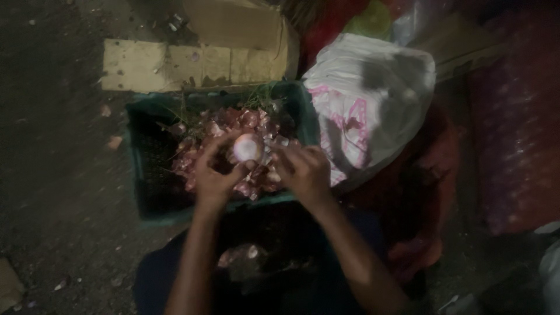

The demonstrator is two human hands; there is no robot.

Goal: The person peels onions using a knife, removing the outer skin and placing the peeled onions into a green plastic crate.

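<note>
Onion (247, 148), a pale, round, partly peeled bulb with a smooth pinkish-white surface, was held over the middle of a dark green plastic crate (140, 175). It was gripped by the left hand (214, 172), whose fingers were curled around its left and lower side, with the thumb pressed up against it from beneath. The right hand (303, 169) was set just beside the bulb on its right, the fingertips drawn together and touching the onion's edge or a scrap of its skin; whether anything was pinched between them could not be told in the dim, blurred light. Beneath both hands, a heap of reddish-purple papery onion skins (256, 121) was piled in the crate, thin and crumpled, with a few green stalks (262, 93) lying at the far rim. The crate's walls were seen to be of open lattice. Beyond it, flattened tan cardboard (175, 65) was laid on the dark, gritty ground (52, 175). To the right of the crate, touching its corner, a bulging white plastic bag (373, 93) with pink printed patches on its lower left side was stood. Further right, red mesh sacking (516, 134) was visible. A few more peelings (242, 254) were resting on the dark cloth over the person's lap.
</note>
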